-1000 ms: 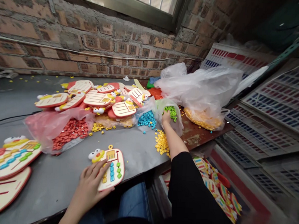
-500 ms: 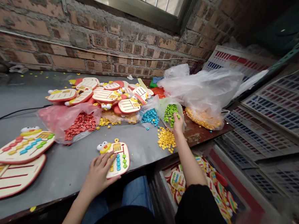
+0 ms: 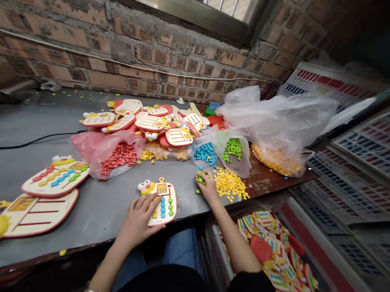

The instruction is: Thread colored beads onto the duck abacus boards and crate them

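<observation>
My left hand (image 3: 142, 215) grips a cream, duck-headed toy board (image 3: 171, 192), fingers over its face and thumb along the near edge. Blue and green beads sit in its slots, and some yellow ones show beside my fingers. Green beads (image 3: 201, 178) are gathered under the curled fingers of my right hand (image 3: 209, 188), low over the grey table top; one lies loose just beside it. To the right of that hand spreads a pile of yellow beads (image 3: 230, 185). Behind it stand open bags of green beads (image 3: 232, 149) and blue beads (image 3: 205, 153).
A pink bag of red beads (image 3: 120, 157) lies left of centre, with a heap of bare toy boards (image 3: 150, 122) behind. Two more boards (image 3: 56, 178) overlap at left. A large clear bag (image 3: 278, 120) stands at right. Below, a crate (image 3: 332, 275) holds finished-looking boards.
My right hand has come out of the green bead bag, moving left and nearer with green beads in it. My left hand still holds the board. The view has shifted slightly.
</observation>
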Demonstrator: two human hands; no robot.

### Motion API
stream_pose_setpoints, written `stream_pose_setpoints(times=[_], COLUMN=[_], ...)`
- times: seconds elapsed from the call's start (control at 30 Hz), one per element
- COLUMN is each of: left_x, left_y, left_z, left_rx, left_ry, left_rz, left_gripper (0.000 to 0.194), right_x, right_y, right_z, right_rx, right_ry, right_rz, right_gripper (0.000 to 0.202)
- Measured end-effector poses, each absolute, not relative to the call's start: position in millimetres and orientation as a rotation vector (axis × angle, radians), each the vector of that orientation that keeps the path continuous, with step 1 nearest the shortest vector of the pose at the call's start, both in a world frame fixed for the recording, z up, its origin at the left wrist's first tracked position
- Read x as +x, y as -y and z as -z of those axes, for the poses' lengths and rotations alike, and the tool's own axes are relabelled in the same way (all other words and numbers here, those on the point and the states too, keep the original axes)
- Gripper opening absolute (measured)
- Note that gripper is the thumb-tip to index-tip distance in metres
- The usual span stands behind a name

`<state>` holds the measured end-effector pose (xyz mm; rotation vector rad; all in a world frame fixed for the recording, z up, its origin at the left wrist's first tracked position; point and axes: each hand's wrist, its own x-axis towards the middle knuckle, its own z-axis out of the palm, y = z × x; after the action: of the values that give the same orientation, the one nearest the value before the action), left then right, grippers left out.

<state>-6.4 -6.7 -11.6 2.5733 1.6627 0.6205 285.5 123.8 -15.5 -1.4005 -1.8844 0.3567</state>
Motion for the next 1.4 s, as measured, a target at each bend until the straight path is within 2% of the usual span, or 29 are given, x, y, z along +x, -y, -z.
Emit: stream_pose_setpoints(times=[0.3,0.47,0.83,1.1,1.27,1.4], left_x=[-6,-6,-6,-5,-5,-4], left_y=[7,7,6,8,8,9], left_z=[11,12,10,10,8,5], left_rx=[2.541,2.551,2.543,2.551,2.558,2.538], left_ry=[-1.669,-1.668,-1.669,-1.673,-1.649,-1.649], left_rz=[-0.613,-0.599,-0.593,-0.603,-0.611,-0.607], left_gripper=[0.071,0.070,0.070,0.072,0.073,0.074], right_x=[281,281,282,287,279,261], right_y=[-119,-118,-113,-118,-109,-102], right_z=[12,9,9,6,-5,-14], right_rx=[-1.378,-1.316,-1.354,-1.004,-1.104,-1.101], right_ry=[1.958,1.974,2.216,2.201,1.987,1.980], right_rz=[-0.115,-0.198,-0.142,-0.250,-0.300,-0.501], right_gripper=[0.011,0.021,0.041,0.043,0.040,0.044])
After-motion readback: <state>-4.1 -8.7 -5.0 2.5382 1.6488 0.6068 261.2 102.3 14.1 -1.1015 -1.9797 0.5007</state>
